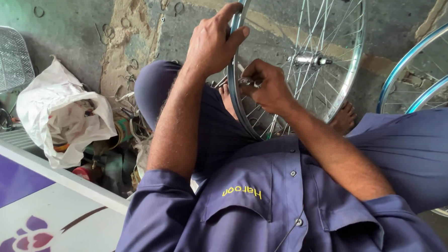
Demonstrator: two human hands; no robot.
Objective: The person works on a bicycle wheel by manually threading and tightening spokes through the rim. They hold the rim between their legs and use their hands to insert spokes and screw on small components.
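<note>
You are sitting low, and your blue-purple button-up shirt (281, 209) is filling the near edge of the view, your knees in the same cloth spreading to either side. Between them you are holding a shiny, silver, spoked bicycle wheel rim (355, 71) upright, its lower arc dipping down between your legs and its metal hub (307, 59) sitting out past your hands.

Your right hand (268, 87) is closing its fingers together around a small metal tool (249, 82), pinching it against the inner side of the rim where the spokes meet it. Your left hand (212, 40) is reaching higher, wrapping the rim from the outside, thumb on one face and fingers curling over the edge.

To your left, a white panel with a purple flower design (28, 218) is lying close by. Just beyond it a crumpled white plastic bag (58, 113) is resting among small clutter, with a white wire mesh basket (5, 61) at the left border. A bare foot (345, 118) is showing behind the wheel on the stained concrete floor (77, 29), where small metal rings (107, 32) are lying scattered. Farther right, two blue-tinted wheel rims (418, 59) are standing at the edge of the view.
</note>
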